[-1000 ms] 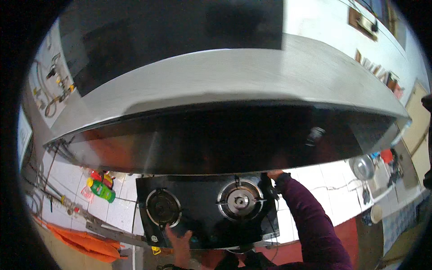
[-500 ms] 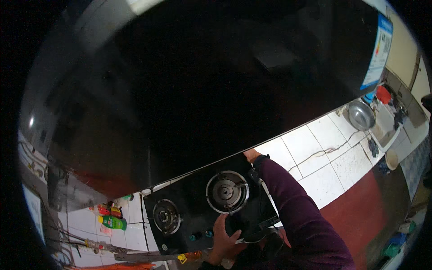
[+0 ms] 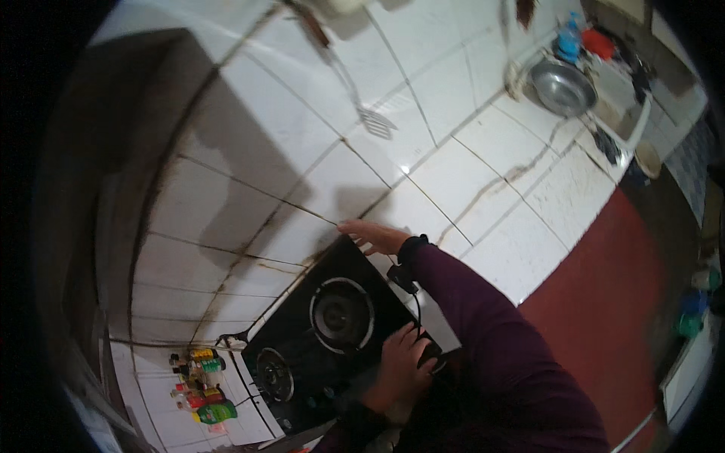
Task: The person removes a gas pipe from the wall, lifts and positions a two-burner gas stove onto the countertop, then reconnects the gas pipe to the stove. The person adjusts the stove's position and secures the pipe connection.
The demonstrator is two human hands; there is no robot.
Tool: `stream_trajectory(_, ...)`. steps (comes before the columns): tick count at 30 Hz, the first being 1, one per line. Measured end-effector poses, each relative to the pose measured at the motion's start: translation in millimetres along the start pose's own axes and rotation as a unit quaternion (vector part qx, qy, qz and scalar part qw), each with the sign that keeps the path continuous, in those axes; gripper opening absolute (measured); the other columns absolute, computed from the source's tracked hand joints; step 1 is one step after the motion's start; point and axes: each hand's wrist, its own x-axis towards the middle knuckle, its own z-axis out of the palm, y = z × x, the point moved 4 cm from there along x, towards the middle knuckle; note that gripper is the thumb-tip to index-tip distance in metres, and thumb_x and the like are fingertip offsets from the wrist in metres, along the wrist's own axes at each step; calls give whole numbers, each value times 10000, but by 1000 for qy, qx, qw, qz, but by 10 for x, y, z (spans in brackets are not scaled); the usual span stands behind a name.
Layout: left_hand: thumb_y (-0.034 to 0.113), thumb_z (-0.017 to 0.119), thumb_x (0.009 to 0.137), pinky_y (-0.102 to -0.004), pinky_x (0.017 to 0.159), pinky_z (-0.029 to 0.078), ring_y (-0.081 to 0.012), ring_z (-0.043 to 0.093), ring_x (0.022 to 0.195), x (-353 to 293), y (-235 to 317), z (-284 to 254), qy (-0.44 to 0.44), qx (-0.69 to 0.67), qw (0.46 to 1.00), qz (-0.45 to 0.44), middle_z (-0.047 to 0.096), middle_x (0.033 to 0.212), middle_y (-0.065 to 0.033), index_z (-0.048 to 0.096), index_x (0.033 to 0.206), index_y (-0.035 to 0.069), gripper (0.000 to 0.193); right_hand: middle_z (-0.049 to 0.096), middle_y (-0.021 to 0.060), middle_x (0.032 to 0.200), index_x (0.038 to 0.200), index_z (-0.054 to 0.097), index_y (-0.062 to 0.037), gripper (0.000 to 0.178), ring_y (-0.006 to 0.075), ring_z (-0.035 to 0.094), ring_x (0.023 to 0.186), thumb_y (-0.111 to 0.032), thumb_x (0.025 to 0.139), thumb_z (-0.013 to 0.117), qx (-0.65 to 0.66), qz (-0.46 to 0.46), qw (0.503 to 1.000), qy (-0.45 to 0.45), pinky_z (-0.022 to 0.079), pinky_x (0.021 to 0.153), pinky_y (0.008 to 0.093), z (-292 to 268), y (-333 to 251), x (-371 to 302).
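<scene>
A black two-burner gas stove (image 3: 310,377) stands on the white tiled counter, with a larger burner (image 3: 342,315) and a smaller burner (image 3: 275,375). My right hand (image 3: 374,236) reaches to its far right corner, by the foot of the tiled wall; the fingers are stretched out with nothing seen in them. My left hand (image 3: 400,366) is over the stove's front right part with its fingers apart. I cannot tell whether either hand touches the stove. Between my arms lies a small black object (image 3: 402,278) with a cord.
A slotted turner (image 3: 371,121) hangs on the wall. Several bottles, one a green bottle (image 3: 217,412), stand left of the stove. At the far right are a metal basin (image 3: 564,87), a white sink (image 3: 628,128) and a blue bottle (image 3: 569,44). The floor (image 3: 604,302) is red.
The view has shifted: the large dark glossy panel across the top is gone, and the tiled wall shows. My right hand, partly hidden before, is in sight. My left hand has moved right along the stove.
</scene>
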Motion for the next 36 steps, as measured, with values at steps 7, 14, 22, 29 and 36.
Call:
stream_trajectory(7, 261, 709, 921, -461, 1010, 459, -313, 585, 1204, 473, -182, -295, -132, -239, 952, -141, 667, 1198, -113, 692, 973, 61, 208, 676, 161, 1159, 1410, 462, 20, 511, 255, 698, 943, -342, 1055, 527, 268, -116, 954, 67, 552, 926, 390, -501, 484, -2122)
stream_trajectory(14, 449, 654, 929, -461, 830, 449, -321, 632, 813, 855, 90, 265, -361, 124, 914, 136, 651, 784, -127, 663, 749, 66, 424, 671, 150, 1106, 1343, 526, 72, 452, 206, 685, 933, -253, 1034, 582, 245, -32, 946, 208, 575, 857, 340, -342, 1306, -2891)
stream_trajectory(22, 461, 652, 928, -461, 766, 449, -327, 650, 780, 839, 113, 225, -359, 150, 908, 156, 657, 741, -123, 708, 809, 97, 387, 695, 219, 1157, 1344, 549, -10, 464, 375, 688, 1022, -250, 951, 603, -197, 13, 964, 179, 559, 870, 436, 336, 1982, -2197)
stream_trajectory(29, 483, 667, 908, -404, 765, 473, -293, 671, 842, 626, 240, 4, -388, 177, 892, 151, 722, 954, -117, 727, 957, 94, 397, 572, 212, 1364, 1421, 482, 40, 565, 315, 620, 1185, -193, 935, 650, 115, 45, 991, 46, 529, 941, 392, 591, 2170, -2012)
stream_trajectory(36, 535, 658, 885, -358, 800, 461, -266, 661, 827, 445, 411, -315, -419, 166, 878, 158, 687, 749, -98, 761, 790, 88, 469, 588, 220, 1295, 1440, 450, 9, 549, 287, 647, 1087, -197, 966, 637, 115, -58, 986, -107, 538, 928, 393, 984, 2278, -1389)
